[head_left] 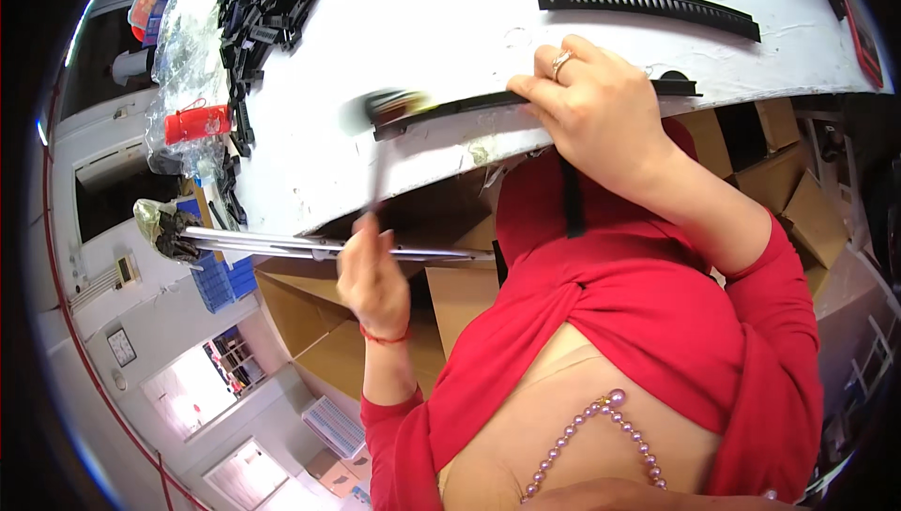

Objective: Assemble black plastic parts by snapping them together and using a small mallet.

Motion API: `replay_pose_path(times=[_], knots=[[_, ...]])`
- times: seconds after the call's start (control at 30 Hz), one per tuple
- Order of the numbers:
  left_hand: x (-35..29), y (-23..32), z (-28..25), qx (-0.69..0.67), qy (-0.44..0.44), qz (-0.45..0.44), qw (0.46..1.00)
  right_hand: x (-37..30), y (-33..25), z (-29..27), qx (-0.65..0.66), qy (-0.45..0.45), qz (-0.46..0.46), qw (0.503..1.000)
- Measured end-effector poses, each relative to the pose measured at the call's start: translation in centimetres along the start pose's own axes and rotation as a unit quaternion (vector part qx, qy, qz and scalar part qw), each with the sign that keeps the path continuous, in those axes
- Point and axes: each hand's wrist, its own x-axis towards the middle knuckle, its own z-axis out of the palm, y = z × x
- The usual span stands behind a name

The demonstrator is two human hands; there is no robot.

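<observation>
My left hand (375, 276) is wrapped round the thin handle of a mallet (380, 168). The mallet's head is smeared by motion, dark with a yellowish side, over the left end of a black slotted plastic strip (450, 109). That strip lies along the near edge of the white table. My right hand (605, 103), with a ring on one finger, grips the strip right of its middle, thumb and fingers closed on it. A second black strip (648, 9), with a row of slots, lies farther back on the right, apart from both hands.
A heap of black plastic parts (267, 14) covers the table's far left, beside clear plastic wrap (188, 51) and a red item (197, 123). Open cardboard boxes (328, 323) stand below the near edge. Metal rods (272, 244) stick out near my left wrist.
</observation>
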Motion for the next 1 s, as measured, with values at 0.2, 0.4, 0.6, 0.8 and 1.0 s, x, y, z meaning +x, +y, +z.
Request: replay_pose_path(times=[0.2,0.4,0.6,0.8,1.0], knots=[[-0.4,-0.5,-0.6,-0.029,0.159,-0.109,0.981,0.8,0.4,0.2,0.012,-0.017,-0.012,1.0],[2.8,-0.1,0.2,-0.112,-0.084,-0.12,0.983,0.7,0.6,-1.6,-0.029,-0.043,0.001,0.999],[5.1,-5.7,3.0,-0.069,-0.05,-0.168,0.982,2.2,1.0,-3.1,-0.025,-0.008,-0.061,0.998],[5.9,-7.2,7.2,0.173,-0.03,-0.128,0.976,11.2,11.7,-11.5,-0.4,0.106,0.095,0.905],[7.3,-5.9,8.5,0.116,0.047,-0.133,0.983,17.7,29.4,-15.9,-0.468,0.082,0.209,0.854]])
